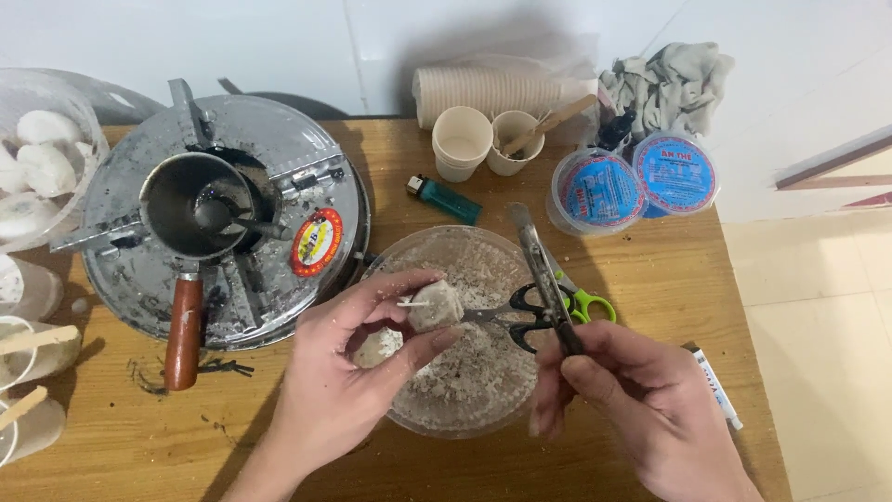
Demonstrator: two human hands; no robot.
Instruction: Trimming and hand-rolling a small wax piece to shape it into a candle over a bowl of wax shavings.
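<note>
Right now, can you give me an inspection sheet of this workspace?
Surface: wooden table, dusted with white crumbs.
Job's things: pale lump with a thin stick in it, over a clear bowl of powder; black scissors on the bowl.
Clutter: stove with small pot, lighter, paper cups, two lidded tubs, rag.
Hands: left hand holds the lump; right hand holds a metal tool.
Cables: nothing seen.
Surroundings: white wall, tiled floor.
</note>
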